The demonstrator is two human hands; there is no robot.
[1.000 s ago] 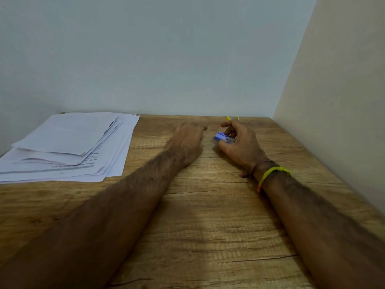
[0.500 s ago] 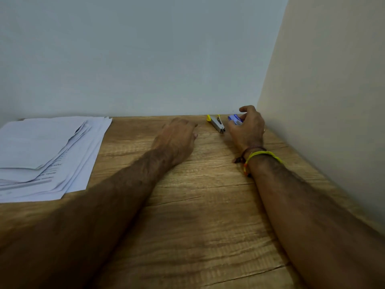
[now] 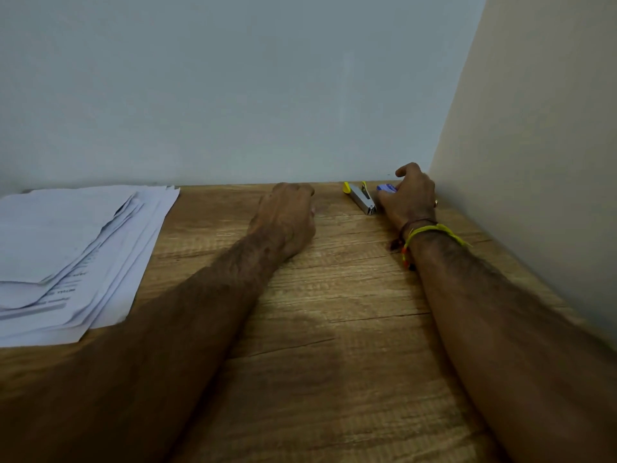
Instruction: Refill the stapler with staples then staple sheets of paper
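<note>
The right hand (image 3: 409, 195) has pushed further back into the far right corner since half a second ago, and the small blue staple box (image 3: 386, 188) has gone with it, now pinched between curled fingers and thumb right against the back wall. Whether any staples sit inside that box, the view doesn't show; it's mostly hidden behind the fingers. The silver metal stapler with yellow plastic ends (image 3: 361, 198) hasn't budged: it lies open on the wooden table (image 3: 334, 312), just beside the right hand on its left, angled toward the corner. The left hand (image 3: 287, 218) stays where it was, resting knuckles-up on the wood with fingers loosely curled and holding nothing, near the stapler but apart from it. The loose stack of white printed paper sheets (image 3: 73, 248) sits well apart at the far left edge, fanned unevenly. A yellow thread band (image 3: 430, 233) circles the right wrist.
</note>
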